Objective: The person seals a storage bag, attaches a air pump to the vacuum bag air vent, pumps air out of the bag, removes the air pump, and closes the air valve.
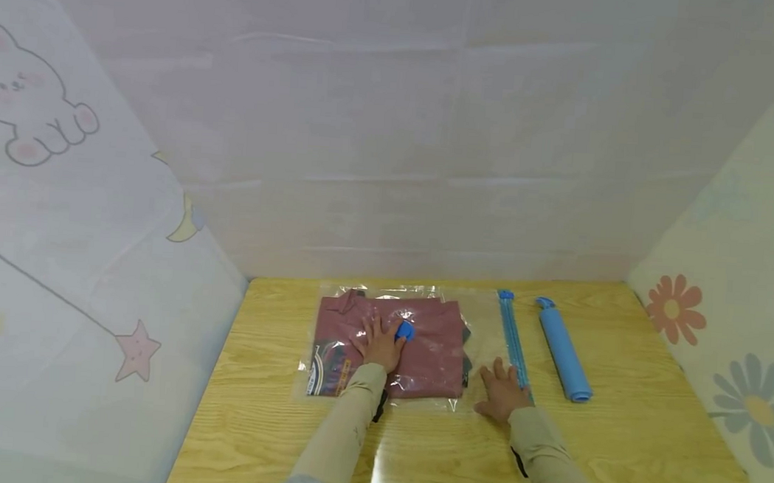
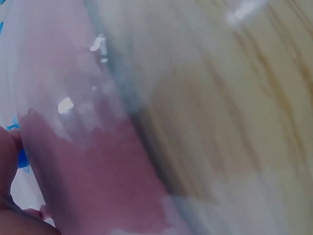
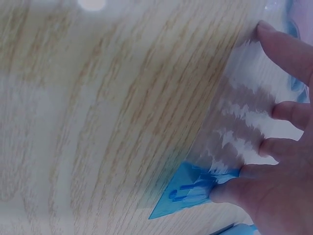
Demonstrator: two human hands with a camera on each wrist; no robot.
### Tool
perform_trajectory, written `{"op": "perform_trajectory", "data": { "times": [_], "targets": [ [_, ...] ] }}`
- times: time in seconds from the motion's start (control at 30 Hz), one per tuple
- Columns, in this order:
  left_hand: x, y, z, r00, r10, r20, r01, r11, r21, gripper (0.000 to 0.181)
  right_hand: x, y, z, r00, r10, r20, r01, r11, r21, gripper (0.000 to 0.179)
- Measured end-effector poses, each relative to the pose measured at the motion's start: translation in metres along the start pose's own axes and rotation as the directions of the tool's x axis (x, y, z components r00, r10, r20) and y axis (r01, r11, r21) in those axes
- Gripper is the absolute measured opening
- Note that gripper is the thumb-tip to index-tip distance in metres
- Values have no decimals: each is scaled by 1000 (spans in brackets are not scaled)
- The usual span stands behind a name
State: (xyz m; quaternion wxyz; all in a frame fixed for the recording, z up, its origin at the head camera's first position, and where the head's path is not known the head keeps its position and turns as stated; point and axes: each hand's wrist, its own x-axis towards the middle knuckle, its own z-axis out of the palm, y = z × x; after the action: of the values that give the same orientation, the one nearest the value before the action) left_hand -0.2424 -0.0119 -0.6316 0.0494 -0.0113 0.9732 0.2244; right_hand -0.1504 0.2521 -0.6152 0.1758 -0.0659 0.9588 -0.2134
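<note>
1. Two bare hands rest on a clear plastic bag [image 1: 486, 325] that lies flat on the wooden surface [image 1: 268, 338], directly beneath the fingers of both
2. The left hand [image 1: 382, 350] lies over a folded dusty-red garment [image 1: 426, 366] inside the bag, its fingers spread wide, with the plastic between them and the cloth
3. A round blue cap [image 1: 406, 330] on the bag sits right at the left index finger and thumb; whether they pinch it or only touch it, I cannot tell
4. The right hand [image 1: 503, 395] is at the bag's right end, beyond the garment, its fingers also fanned wide and gripping nothing
5. Along that end runs a blue zip strip [image 1: 511, 334]; in the right wrist view the little finger touches its blue corner, while the thumb rests farther off on clear plastic
6. A blue slider [image 1: 506, 294] sits at the far end of the strip, well apart from the fingers
7. Some colourful print [image 1: 333, 367] shows at the bag's near left corner, to the left of the left hand
8. A blue pump [image 1: 563, 352] lies at a slant on the surface, just right of the bag and apart from both hands
</note>
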Motion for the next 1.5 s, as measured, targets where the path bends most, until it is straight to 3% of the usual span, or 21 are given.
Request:
{"op": "perform_trajectory", "data": {
  "times": [0.6,0.9,1.17,1.5],
  "targets": [
    [0,4,5,997,28,-76,-18,991,134,47,-5,-5,-2,1000,11,10,-12,999,38,78],
    [2,6,5,995,38,-90,-27,993,114,47,-3,-6,-4,1000,15,11,-15,998,56,77],
    [0,9,5,994,38,-100,-22,987,160,48,-7,-9,-6,999,26,27,-28,998,63,77],
    [-3,14,7,981,110,-158,-72,971,229,52,-7,-9,-6,1000,21,17,-22,998,60,77]
  ]
}}
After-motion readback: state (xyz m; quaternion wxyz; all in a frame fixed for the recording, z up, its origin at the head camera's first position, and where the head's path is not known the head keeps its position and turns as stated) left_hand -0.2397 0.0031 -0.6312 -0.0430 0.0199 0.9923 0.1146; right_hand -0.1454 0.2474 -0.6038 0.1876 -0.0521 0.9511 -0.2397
